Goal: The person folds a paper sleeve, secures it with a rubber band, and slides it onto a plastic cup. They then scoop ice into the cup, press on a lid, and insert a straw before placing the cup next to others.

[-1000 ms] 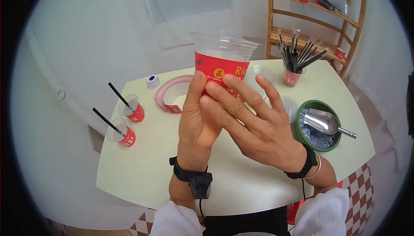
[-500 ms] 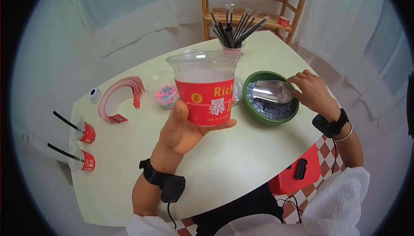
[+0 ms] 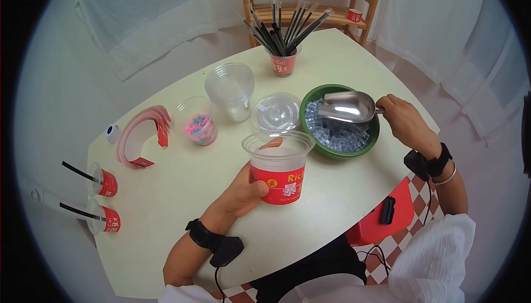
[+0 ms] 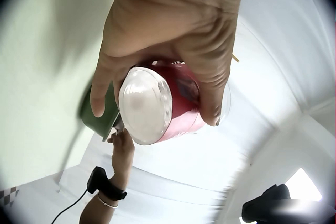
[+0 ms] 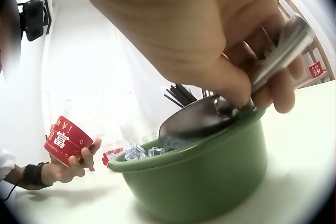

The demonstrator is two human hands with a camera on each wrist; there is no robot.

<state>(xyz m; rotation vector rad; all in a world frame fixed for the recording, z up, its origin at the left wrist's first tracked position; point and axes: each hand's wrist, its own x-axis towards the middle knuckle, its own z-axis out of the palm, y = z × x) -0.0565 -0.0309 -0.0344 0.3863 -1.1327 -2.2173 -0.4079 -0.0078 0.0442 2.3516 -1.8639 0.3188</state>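
One cup [image 3: 286,178] in left hand [image 3: 245,193]

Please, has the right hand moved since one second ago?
Yes, rightward: in the head view, the right hand was left of the bowl, at the cup; now it grips the scoop at the bowl's right.

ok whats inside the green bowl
Clear, ice-like cubes, with a metal scoop, held by the right hand, over some. The floor of the green bowl and whatever lies under the scoop are covered.
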